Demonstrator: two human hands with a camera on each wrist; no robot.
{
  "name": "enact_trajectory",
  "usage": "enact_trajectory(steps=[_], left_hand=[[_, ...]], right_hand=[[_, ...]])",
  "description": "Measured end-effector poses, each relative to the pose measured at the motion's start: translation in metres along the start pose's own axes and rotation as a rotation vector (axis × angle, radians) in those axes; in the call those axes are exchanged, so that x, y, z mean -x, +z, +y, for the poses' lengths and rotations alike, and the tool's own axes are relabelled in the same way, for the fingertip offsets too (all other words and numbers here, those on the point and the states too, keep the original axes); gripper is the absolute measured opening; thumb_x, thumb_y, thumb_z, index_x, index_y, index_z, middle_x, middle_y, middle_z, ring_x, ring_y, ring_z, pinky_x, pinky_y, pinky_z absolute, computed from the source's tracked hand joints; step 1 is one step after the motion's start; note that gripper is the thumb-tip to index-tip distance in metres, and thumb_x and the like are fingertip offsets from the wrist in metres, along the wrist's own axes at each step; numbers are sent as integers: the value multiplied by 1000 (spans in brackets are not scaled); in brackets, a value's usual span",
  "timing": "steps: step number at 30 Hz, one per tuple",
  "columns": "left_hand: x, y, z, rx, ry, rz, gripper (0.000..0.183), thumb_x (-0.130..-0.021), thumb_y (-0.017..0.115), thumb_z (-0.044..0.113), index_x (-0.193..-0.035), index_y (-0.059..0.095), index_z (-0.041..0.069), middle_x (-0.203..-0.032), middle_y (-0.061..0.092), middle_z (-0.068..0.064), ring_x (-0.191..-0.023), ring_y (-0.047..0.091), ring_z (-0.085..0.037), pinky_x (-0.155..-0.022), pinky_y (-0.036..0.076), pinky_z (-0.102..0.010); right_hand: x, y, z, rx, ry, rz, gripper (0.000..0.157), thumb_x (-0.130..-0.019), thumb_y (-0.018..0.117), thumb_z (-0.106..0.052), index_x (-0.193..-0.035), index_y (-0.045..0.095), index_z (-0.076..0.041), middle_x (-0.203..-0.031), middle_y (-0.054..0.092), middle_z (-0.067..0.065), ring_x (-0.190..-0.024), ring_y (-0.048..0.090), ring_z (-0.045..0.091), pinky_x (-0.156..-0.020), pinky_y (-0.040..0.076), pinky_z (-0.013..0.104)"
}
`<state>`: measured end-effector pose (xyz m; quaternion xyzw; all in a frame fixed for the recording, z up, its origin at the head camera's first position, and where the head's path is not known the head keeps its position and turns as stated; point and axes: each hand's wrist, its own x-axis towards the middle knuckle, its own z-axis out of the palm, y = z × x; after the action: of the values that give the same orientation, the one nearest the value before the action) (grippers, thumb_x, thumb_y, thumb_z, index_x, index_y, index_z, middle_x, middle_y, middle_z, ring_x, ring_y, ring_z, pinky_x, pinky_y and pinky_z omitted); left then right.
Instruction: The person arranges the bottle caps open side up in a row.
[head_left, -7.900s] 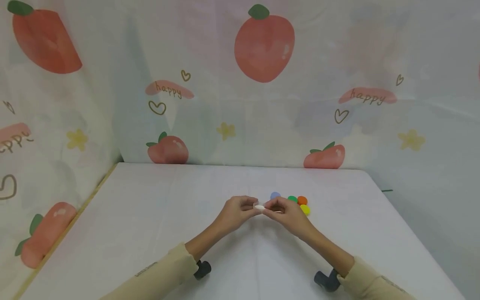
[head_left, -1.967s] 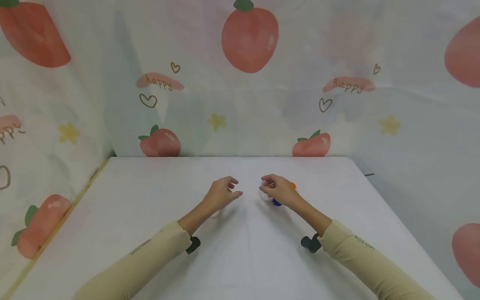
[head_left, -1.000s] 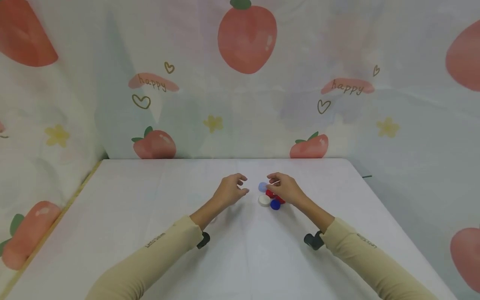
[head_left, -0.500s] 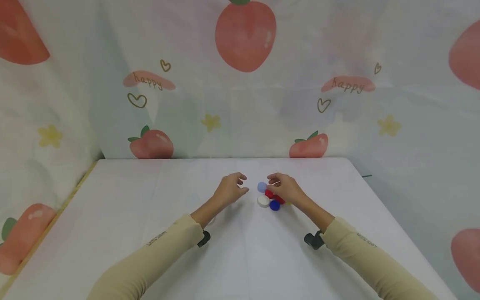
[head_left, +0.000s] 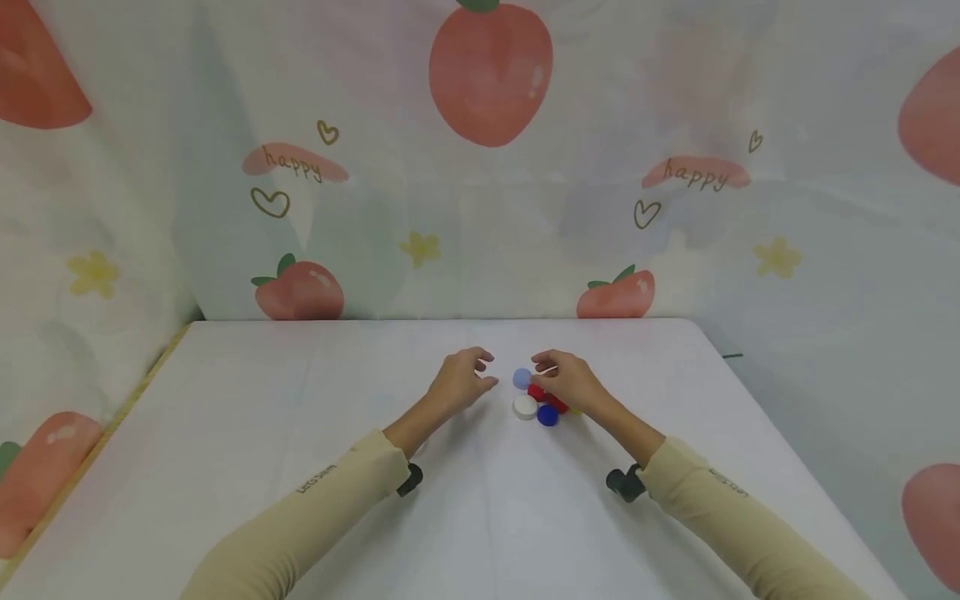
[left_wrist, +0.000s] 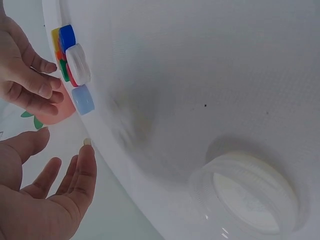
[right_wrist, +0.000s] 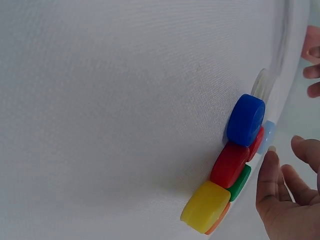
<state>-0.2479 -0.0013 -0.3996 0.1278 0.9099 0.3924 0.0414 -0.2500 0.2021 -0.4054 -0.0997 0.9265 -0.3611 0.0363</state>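
Note:
My left hand hovers over the table, fingers bent loosely with a gap to the thumb and nothing between them. To its right, my right hand holds nothing either; its fingers overlap a cluster of plastic bottle caps in the head view. The cluster has a light blue cap, a white cap, a dark blue cap and red ones. The right wrist view adds a yellow cap, a green cap and an orange cap, partly hidden. The caps lie close together.
A clear round plastic container stands on the table in the left wrist view; the left forearm hides it in the head view. The white table backs onto a fruit-print cloth.
Several seconds ago both hands held a small white thing between them; since then they have parted, both empty, and a white cap lies by the others. In the last half second the hands barely moved.

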Motion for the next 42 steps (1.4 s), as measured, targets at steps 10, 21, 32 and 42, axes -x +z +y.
enact_trajectory(steps=[10, 21, 32, 42], left_hand=[[-7, 7, -3, 5, 1, -25, 37, -87, 69, 14, -120, 59, 3, -111, 63, -13, -99, 60, -26, -82, 51, -36], [-11, 18, 0, -20, 22, -55, 36, -87, 69, 13, -119, 60, 1, -110, 64, -16, -101, 61, -29, -84, 50, -38], [-21, 28, 3, -56, 34, -68, 35, -85, 69, 10, -118, 61, 0, -107, 65, -16, -98, 61, -28, -82, 50, -34], [-31, 37, 5, -154, 64, -60, 34, -85, 69, 7, -117, 59, -3, -97, 64, -13, -90, 61, -23, -80, 50, -31]], right_hand=[[-4, 1, 5, 15, 17, -27, 41, -90, 65, -16, -125, 54, 3, -114, 60, 17, -104, 58, 31, -83, 51, 37], [-11, 6, 8, 34, 33, -44, 38, -89, 65, -15, -122, 56, 2, -112, 61, 16, -103, 59, 31, -82, 52, 36], [-13, 9, 5, 58, 41, -42, 39, -88, 66, -13, -121, 57, 5, -109, 62, 18, -99, 61, 30, -81, 52, 36], [-17, 10, 1, 135, 33, -79, 40, -85, 69, -13, -118, 58, 6, -100, 64, 15, -90, 60, 25, -81, 50, 39]])
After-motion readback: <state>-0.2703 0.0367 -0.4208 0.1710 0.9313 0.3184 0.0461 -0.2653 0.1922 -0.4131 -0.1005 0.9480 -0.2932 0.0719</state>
